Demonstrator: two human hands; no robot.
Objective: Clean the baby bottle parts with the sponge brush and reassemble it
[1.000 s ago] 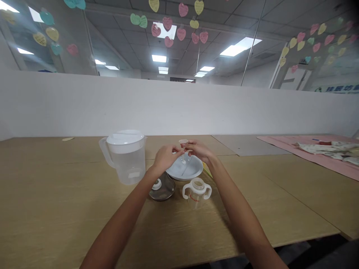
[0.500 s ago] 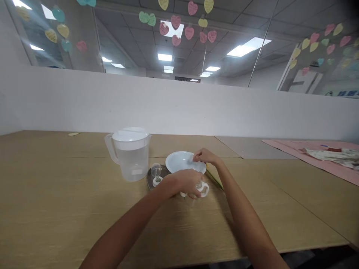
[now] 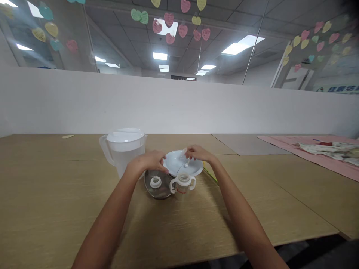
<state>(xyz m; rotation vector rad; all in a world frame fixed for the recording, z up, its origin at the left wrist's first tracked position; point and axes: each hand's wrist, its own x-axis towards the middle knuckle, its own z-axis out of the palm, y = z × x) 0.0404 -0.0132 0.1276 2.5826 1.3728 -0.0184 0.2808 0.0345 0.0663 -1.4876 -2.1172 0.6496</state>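
My right hand (image 3: 198, 153) is pinched over the white bowl (image 3: 171, 170), holding a small pale piece with a thin straw and a white end (image 3: 186, 164) hanging into the bowl. My left hand (image 3: 151, 161) hovers above the round metal tray (image 3: 161, 192), thumb and fingers apart. A white ring-shaped lid part (image 3: 155, 182) lies on the tray; a clear cover beside it is mostly hidden by my left hand. In front of the bowl stands an uncapped clear bottle (image 3: 182, 188) with two white handles.
A lidded translucent pitcher (image 3: 125, 149) stands behind my left forearm. A green stem (image 3: 210, 175) lies right of the bowl. Far right, a pink cloth (image 3: 283, 145) carries patterned fabric. The white wall (image 3: 168, 104) borders the table's back.
My left hand has left the handled bottle and moved left over the tray. The bottle now stands further left, uncovered. The straw piece shows below my right hand, which has shifted slightly.
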